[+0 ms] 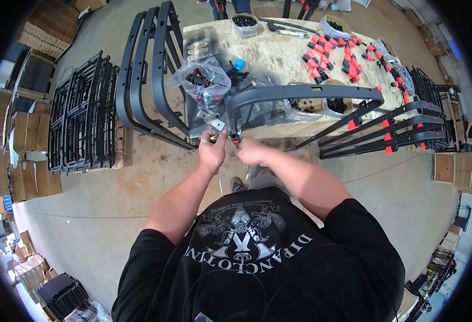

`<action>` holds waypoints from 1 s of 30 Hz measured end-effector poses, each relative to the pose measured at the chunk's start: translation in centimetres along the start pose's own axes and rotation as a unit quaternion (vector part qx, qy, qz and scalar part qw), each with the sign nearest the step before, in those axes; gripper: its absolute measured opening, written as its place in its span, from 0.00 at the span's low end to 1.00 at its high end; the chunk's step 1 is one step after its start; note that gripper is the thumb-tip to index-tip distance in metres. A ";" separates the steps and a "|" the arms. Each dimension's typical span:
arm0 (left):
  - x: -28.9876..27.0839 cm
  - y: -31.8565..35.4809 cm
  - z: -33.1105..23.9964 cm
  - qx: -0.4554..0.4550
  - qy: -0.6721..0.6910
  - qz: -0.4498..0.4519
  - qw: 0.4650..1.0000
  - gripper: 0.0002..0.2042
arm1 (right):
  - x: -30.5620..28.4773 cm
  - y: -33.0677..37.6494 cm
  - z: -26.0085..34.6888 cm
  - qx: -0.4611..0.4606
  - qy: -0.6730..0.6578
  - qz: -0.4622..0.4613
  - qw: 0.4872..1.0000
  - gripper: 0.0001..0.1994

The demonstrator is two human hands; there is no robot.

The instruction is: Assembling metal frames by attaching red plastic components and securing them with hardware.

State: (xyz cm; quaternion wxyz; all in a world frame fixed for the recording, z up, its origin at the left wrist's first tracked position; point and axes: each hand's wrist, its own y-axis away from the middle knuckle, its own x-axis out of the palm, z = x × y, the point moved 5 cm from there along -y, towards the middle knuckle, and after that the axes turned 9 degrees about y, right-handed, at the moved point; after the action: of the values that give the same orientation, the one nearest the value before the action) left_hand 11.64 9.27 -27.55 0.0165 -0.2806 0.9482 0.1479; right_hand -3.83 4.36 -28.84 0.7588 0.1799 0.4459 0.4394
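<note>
A dark grey tubular frame arches over the near table edge, its left end coming down in front of me. At that end sits a small red and black clamp. My left hand is just left of it, closed around a screwdriver with a black and yellow handle; a thin pale shaft shows below the hand. My right hand is curled closed right beside the clamp, and what its fingers grip is hidden. Flat metal plates lie on the table corner beyond my left hand.
The wooden table bears a plastic bag of parts, red and black clamps, and boxes of small black parts. Curved frames stand at left, more frames at right. Black racks are stacked far left. Another person stands beyond.
</note>
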 end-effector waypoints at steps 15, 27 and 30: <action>-2.3 0.3 0.4 -0.015 0.030 -0.020 0.999 0.16 | -2.1 4.1 4.5 0.111 -0.419 0.150 0.889 0.16; 0.5 0.3 -1.2 0.036 -0.006 -0.005 0.999 0.17 | -0.1 0.4 0.0 -0.015 0.003 -0.032 0.999 0.12; -1.0 0.4 -0.7 0.019 0.007 -0.020 1.000 0.17 | -0.3 2.2 3.2 0.099 -0.147 0.082 0.981 0.11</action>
State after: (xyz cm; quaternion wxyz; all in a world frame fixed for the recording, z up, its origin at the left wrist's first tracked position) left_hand 12.29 9.88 -26.69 0.0182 -0.3003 0.9451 0.1272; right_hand -2.36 5.65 -25.51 0.7559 0.3528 0.3539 0.4229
